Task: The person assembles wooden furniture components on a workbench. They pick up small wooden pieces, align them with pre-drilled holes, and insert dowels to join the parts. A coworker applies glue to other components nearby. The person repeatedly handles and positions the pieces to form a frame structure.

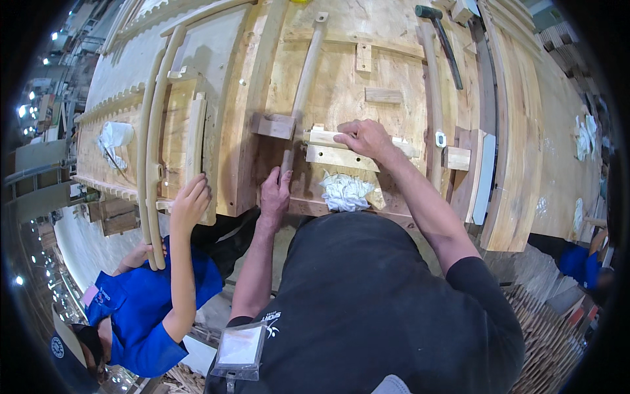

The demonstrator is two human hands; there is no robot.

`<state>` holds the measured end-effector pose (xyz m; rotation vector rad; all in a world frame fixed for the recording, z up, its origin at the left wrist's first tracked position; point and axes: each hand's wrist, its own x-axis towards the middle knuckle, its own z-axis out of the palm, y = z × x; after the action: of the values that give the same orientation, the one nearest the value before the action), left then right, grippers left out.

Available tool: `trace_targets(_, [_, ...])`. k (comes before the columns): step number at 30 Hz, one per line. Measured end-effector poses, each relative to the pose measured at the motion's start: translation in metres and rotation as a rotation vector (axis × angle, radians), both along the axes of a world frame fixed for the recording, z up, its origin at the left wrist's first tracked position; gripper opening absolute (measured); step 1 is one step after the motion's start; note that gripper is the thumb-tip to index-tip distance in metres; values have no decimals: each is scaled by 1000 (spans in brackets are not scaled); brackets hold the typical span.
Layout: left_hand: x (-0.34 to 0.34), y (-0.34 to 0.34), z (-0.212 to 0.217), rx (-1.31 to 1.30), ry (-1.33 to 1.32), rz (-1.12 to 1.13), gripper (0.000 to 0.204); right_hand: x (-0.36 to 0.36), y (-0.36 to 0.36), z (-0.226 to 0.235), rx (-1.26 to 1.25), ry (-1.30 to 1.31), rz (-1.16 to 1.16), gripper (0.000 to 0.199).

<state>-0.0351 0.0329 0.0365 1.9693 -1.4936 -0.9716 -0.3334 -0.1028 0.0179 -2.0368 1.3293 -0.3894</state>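
Observation:
My left hand (274,195) is closed round the near end of a long, narrow wooden rail (307,79). The rail runs away from me across the bench, with a hole at its far end, and passes by a square wooden block (273,125). Over to the right, my right hand (369,140) grips a pale wooden strip (322,137) between thumb and fingers. Just in front of that strip lies a wooden bar with dark holes (333,156). A crumpled white cloth (346,190) rests near the bench edge, below the bar.
A dark-headed mallet (447,52) lies at the far right. A short wood block (382,96) sits beyond my right hand. At left, a co-worker in blue (151,308) touches a wooden strip (195,141) beside curved rails (152,131). Stacked boards (515,144) stand right.

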Motion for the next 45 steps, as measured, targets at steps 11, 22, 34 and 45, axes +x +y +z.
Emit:
trace_targets(11, [-7, 4, 5, -250, -392, -57, 54, -40, 92, 36, -517, -242, -435, 30])
trace_targets(22, [-140, -89, 0, -654, -354, -852, 97, -129, 205, -2, -133, 350, -921, 45])
trace_targets(34, [-146, -92, -10, -476, -444, -885, 106, -127, 251, -11, 99, -6, -923, 37])
trace_targets(45, [-143, -95, -11, -475, -436, -875, 106, -125, 247, -17, -18, -198, -872, 37])
